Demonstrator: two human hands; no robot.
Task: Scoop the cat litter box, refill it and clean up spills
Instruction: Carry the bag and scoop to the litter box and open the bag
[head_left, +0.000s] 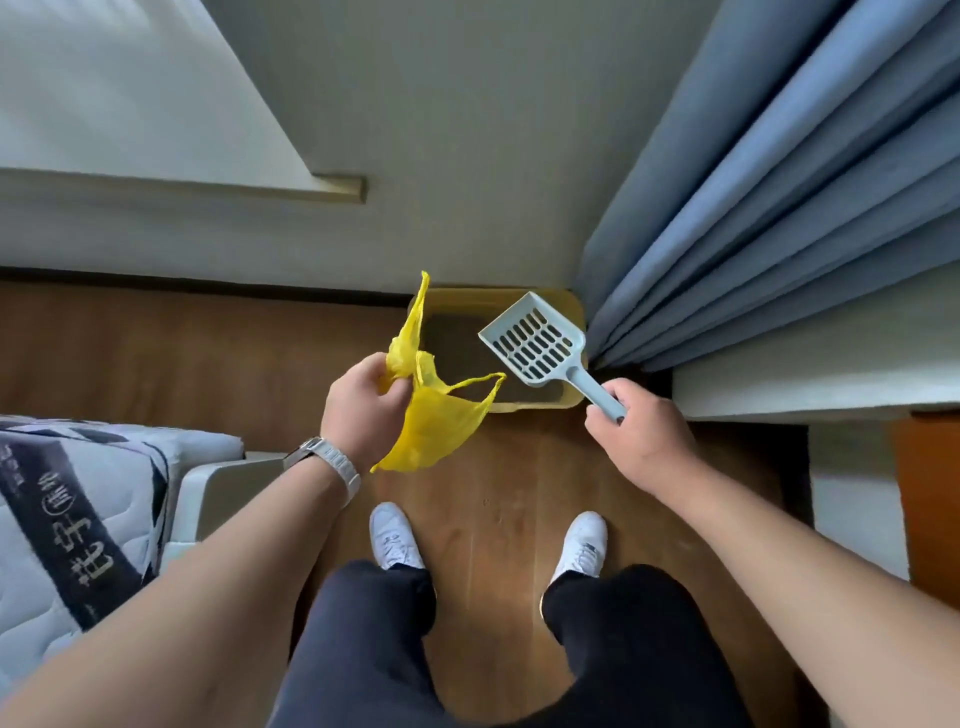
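At frame centre, the yellow litter box (569, 306) sits wedged between wall and blue curtain (779, 208), bare wood floor (493, 493) below it, while the left hand (363, 405) pinches a crumpled yellow bag (436, 431) and the right hand (639, 436) grips a pale-blue slotted scoop (535, 343).

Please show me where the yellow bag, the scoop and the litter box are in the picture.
yellow bag (439, 428): head view, on its hanging body.
scoop (535, 344): head view, on its slotted blade.
litter box (571, 304): head view, on its far right rim.

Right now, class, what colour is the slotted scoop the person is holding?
Pale blue-grey; the scoop, gripped by the right hand, shows best in the head view.
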